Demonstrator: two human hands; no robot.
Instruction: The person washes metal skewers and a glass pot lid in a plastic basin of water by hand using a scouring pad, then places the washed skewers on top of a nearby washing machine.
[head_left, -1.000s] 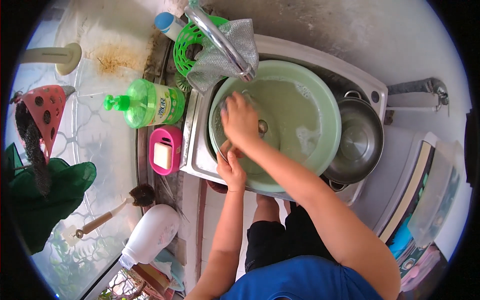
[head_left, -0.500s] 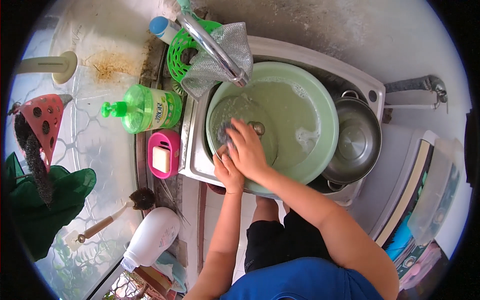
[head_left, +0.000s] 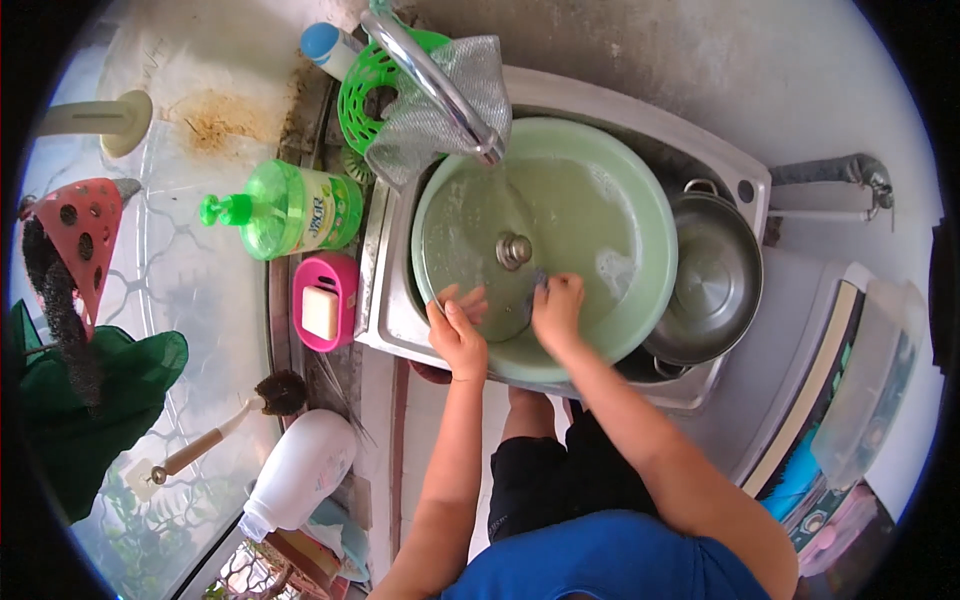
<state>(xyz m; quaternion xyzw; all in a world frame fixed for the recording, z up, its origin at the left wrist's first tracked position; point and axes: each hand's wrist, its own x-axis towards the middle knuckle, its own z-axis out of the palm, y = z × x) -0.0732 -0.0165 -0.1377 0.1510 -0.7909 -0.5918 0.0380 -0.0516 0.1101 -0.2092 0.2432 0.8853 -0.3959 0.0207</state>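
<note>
A glass pot lid [head_left: 470, 232] with a round metal knob [head_left: 514, 250] lies in cloudy, sudsy water inside a pale green basin [head_left: 660, 205]. At the near left of the basin, my left hand [head_left: 460, 338] grips the lid's rim, thumb on the outside and fingers over the glass. My right hand [head_left: 558, 312] is closed around a dark grey scrubber [head_left: 540, 277], mostly covered by the fingers, at the lid's near right edge. Above the lid's far side, a thin stream of water falls from the curved metal faucet [head_left: 440, 88].
The basin sits in a metal sink [head_left: 385, 330]. Right of it stands a steel pot [head_left: 715, 275]. Mesh cloth [head_left: 455, 110] drapes over a green basket [head_left: 358, 100]. Along the left lie a green pump bottle [head_left: 300, 212], pink soap dish [head_left: 342, 275], brush [head_left: 280, 394] and white bottle [head_left: 305, 468].
My right hand has moved from the lid's left side, beside my left hand, to its near right edge, taking the scrubber along. My left hand stays at the rim.
</note>
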